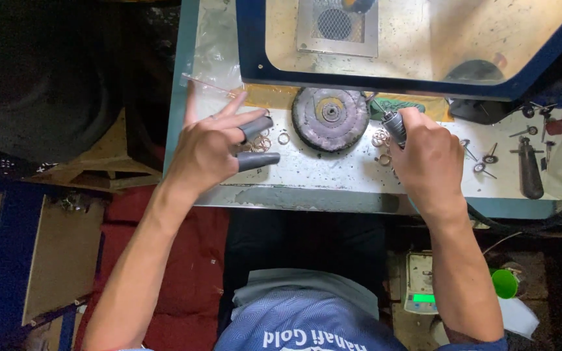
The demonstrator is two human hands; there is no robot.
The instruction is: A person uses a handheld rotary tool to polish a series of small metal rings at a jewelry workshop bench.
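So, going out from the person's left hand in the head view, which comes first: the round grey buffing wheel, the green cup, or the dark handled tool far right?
1. Round grey buffing wheel, on the bench just right of the left hand.
2. Dark handled tool, at the bench's far right.
3. Green cup, below the bench, lower right.

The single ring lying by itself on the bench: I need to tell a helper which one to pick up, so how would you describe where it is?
Start at the big round grey buffing wheel in the middle of the metal bench top. Just left of the wheel lies the single ring, flat on bare metal. Unlike the cluster of rings by the left hand, it touches nothing.
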